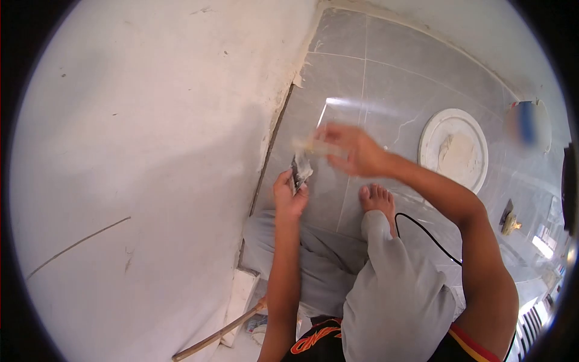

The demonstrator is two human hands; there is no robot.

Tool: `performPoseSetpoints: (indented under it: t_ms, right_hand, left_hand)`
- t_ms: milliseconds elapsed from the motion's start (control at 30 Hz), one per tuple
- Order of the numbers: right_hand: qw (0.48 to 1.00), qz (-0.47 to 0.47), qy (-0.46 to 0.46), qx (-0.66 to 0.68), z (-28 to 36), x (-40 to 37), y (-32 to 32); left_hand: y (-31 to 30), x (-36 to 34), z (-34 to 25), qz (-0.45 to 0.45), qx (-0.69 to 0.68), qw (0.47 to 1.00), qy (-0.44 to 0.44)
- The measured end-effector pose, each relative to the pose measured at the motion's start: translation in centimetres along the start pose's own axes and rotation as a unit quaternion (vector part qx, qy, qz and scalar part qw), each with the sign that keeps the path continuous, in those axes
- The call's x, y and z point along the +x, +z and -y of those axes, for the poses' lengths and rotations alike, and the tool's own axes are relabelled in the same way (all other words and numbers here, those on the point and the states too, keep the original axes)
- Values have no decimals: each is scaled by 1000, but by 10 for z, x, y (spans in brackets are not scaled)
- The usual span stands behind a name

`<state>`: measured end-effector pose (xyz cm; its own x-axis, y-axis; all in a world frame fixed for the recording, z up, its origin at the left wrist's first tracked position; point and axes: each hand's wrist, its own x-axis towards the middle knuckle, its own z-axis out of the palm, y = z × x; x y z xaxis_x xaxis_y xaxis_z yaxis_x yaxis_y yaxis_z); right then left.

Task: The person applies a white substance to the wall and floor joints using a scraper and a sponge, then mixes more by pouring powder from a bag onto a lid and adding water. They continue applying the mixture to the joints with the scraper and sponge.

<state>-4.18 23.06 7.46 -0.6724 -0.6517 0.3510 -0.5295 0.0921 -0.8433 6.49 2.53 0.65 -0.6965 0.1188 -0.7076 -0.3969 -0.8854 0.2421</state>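
Observation:
My left hand (291, 196), low beside the wall, is closed around a dark flat piece (295, 175) that looks like a putty knife blade. White paste (303, 168) is smeared thickly over it. Just above and to the right is my right hand (356, 151), blurred by motion. Between its fingers a pale, slim tool (310, 146) points left, its end close over the paste. The blur hides what kind of tool it is.
A white round lid (429, 142) bearing a lump of paste (456, 154) lies on the grey tiled floor (392, 78). Right of it are a blue-and-white bucket (531, 123) and a scraper (510, 220). A black cord (425, 232) runs by my bare foot (378, 198). A wooden handle (220, 333) leans near the wall (151, 120).

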Motion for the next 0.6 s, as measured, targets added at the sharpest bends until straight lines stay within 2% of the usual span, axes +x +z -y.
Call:
performPoseSetpoints:
  t_ms: [33,67,100,133,200,233,267,300,333,367,400,433,500,600]
  right_hand:
    - [1000,-4,0,1,10,-11,3]
    - [988,64,-63,-123,18,-21,4]
    - [953,131,-123,-244,22,-30,1]
    - [953,126,-124,-246,15,-35,-4]
    - [939,144,-38,-309,-8,-43,-13]
    - [940,144,-40,-305,-6,-48,-15]
    - [976,60,17,-209,-3,-50,-17]
    - [991,-21,75,-106,1,-53,-19]
    - [992,-14,72,-99,3,-56,-19]
    - [973,-60,197,104,5,-57,-20]
    - [896,-102,311,299,8,-54,-20]
    - [896,-100,307,304,12,-52,-19]
    - [800,-127,360,463,21,-48,-14]
    - [767,-125,387,496,15,-44,-1]
  left_hand:
    - [10,-1,5,0,4,1000,0]
    - [21,-2,10,-54,-16,998,42]
    - [28,-5,13,-109,-36,990,83]
    - [22,-8,10,-106,-31,990,84]
    - [7,-17,-3,138,-24,988,66]
    - [45,-30,6,-32,43,973,225]
    - [67,-37,7,-37,40,971,231]
    - [81,-44,9,-24,101,949,297]
    - [86,-47,9,-12,163,919,358]
    - [81,-43,7,37,166,906,389]
    - [79,-40,7,33,167,903,395]
    - [77,-37,7,29,169,887,429]
    - [76,-36,11,25,175,870,460]
    - [79,-35,20,12,185,864,468]
